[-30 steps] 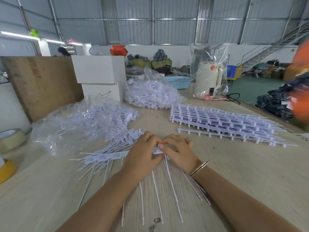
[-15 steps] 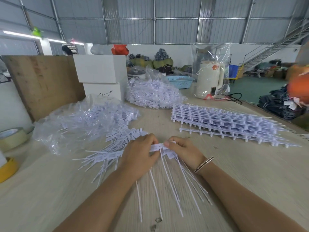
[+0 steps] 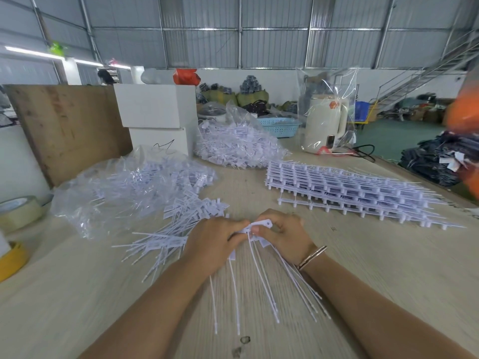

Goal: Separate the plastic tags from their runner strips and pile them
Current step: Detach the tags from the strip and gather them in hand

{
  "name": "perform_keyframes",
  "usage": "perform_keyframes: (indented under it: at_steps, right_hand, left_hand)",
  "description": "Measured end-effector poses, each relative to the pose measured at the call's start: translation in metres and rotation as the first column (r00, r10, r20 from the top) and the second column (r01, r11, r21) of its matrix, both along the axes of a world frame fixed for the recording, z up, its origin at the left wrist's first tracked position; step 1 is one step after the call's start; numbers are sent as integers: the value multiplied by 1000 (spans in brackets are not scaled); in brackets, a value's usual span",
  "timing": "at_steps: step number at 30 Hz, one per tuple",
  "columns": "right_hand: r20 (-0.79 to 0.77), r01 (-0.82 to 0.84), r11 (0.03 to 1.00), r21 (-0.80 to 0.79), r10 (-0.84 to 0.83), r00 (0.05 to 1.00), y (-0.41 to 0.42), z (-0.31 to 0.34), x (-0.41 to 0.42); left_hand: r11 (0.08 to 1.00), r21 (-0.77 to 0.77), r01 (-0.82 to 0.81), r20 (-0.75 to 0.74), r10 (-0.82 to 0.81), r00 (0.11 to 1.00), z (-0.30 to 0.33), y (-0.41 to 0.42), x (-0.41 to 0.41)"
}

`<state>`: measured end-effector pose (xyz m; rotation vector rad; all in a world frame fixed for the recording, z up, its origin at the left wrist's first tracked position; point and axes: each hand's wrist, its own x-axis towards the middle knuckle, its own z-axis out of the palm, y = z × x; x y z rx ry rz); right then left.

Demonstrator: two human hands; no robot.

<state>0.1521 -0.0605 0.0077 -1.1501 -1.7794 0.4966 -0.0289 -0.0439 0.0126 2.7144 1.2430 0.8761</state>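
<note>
While both hands pinch it mid-frame | left hand (image 3: 215,242) and right hand (image 3: 283,235) grip tag strip (image 3: 259,226) | stems trail toward lower frame | loose-tag pile (image 3: 166,239) lies left, nearer left hand

Pale wooden table (image 3: 388,255), bearing: stack of tag runner strips (image 3: 350,193) toward right edge; loose pile of separated tags (image 3: 181,229) left of centre; two clear bags of tags (image 3: 129,187) (image 3: 238,143) behind; white boxes (image 3: 158,117), wooden board (image 3: 67,128), tape rolls (image 3: 18,211) at left edge; bagged kettle (image 3: 326,123) and blue basket (image 3: 281,126) at far edge.
</note>
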Motion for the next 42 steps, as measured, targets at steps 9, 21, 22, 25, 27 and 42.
perform_keyframes:
  at_steps: [9, 21, 22, 25, 27, 42]
  right_hand:
    - [27, -22, 998, 53, 21, 999, 1, 0, 1]
    - [2, 237, 966, -103, -238, 971, 4, 1, -1]
    - [33, 255, 956, -145, -253, 967, 6, 1, -1]
    - [56, 292, 943, -158, -287, 956, 8, -2, 0]
    - [71, 273, 960, -65, -269, 961, 4, -1, -1]
    - [-269, 13, 983, -183, -62, 961, 5, 1, 5]
  left_hand:
    - [998, -58, -17, -7, 17, 1000, 2, 0, -2]
    - [992, -120, -43, 85, 53, 995, 3, -6, 1]
    - [989, -129, -68, 97, 81, 992, 3, -7, 1]
    - [993, -83, -83, 108, 92, 990, 5, -9, 4]
    - [996, -53, -78, 119, 84, 989, 5, -10, 7]
    - [996, 50, -78, 83, 73, 994, 5, -13, 9]
